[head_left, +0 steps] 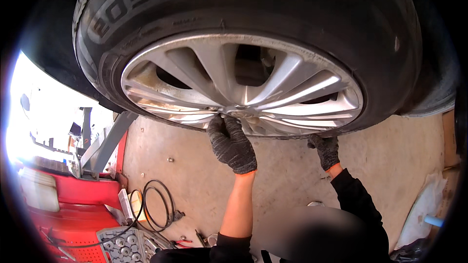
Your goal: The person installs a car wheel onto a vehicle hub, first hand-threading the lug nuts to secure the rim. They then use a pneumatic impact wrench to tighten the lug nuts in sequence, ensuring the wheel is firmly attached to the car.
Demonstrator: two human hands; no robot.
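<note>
A silver multi-spoke alloy wheel (282, 85) with a black tire (375, 53) fills the upper part of the view, raised off the floor. My left hand (233, 147), in a dark knit glove with an orange cuff, reaches up to the hub of the wheel. Its thumb and fingers are pinched together beside the centre cap (240, 114); whatever is between the fingertips is hidden. Against the tire's lower edge is my right hand (325, 151), gloved the same way, its fingers curled on the rubber and partly out of sight.
Red equipment (73, 214) stands at lower left, near a grey lift arm (109, 138). A black hose (163, 204) lies coiled on the concrete floor (190, 165), close to a grey socket tray (127, 246). Plastic sheeting (421, 204) is at the right.
</note>
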